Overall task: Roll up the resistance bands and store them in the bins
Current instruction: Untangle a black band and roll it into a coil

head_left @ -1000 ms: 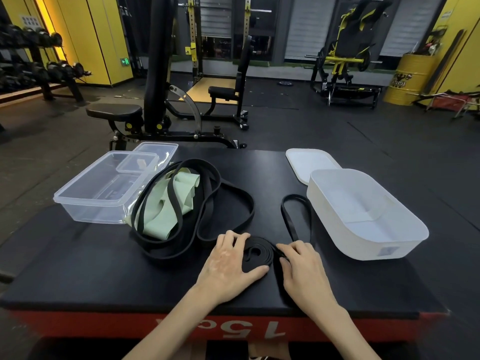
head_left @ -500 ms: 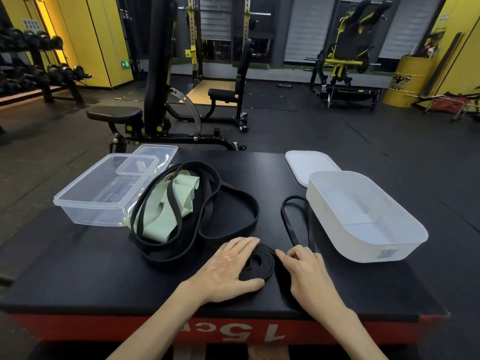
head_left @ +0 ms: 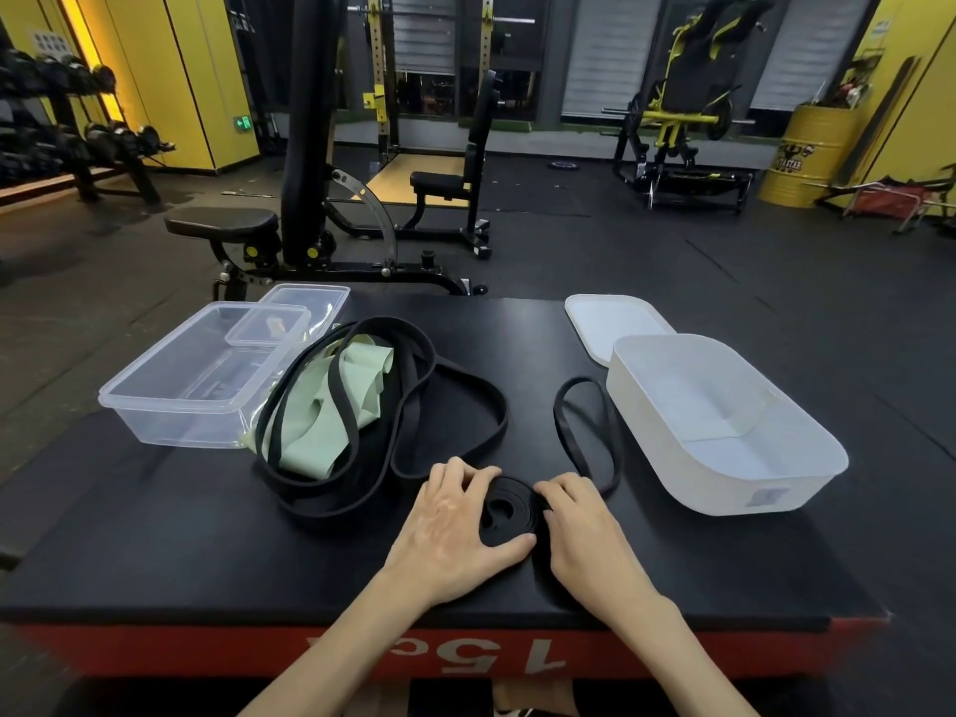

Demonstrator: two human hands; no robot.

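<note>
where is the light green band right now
Head view, left of centre: the light green band lies tangled in loose black bands, right beside the clear bin.

One wide-angle head-worn camera is looking forward and down, sitting close above the left hand [head_left: 450, 530] and right hand [head_left: 584, 535] on a black platform [head_left: 155, 535]. A weight bench [head_left: 222, 222] beyond is perhaps looking stretched.
</note>
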